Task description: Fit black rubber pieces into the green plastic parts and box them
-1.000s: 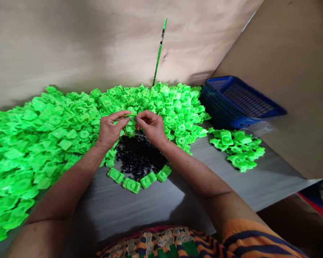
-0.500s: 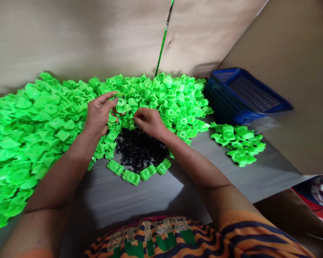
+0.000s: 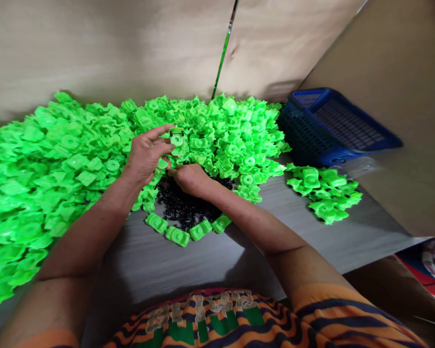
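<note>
My left hand [image 3: 145,153] is closed on a green plastic toy car body [image 3: 179,145], raised above the table with its hollow side facing me. A black wheel axle [image 3: 177,133] lies across the upper end of that body. Just below it, my right hand [image 3: 191,179] has its fingers pinched close to the left fingertips; whatever they may hold is hidden. Beneath the right hand spreads a heap of small black wheel-axle parts [image 3: 188,208]. Several car bodies [image 3: 177,236] lie in a curved row along its near edge.
A big heap of green car bodies [image 3: 76,150] covers the left and back of the table [image 3: 210,261]. At right, a smaller group of car bodies [image 3: 326,193], some with black wheels, lies before a blue basket [image 3: 311,130]. Wooden boards [image 3: 148,48] stand behind.
My left hand has shifted slightly right with the car body, whose axle now shows more plainly. My right hand has moved left and down, closer to the left fingers.
</note>
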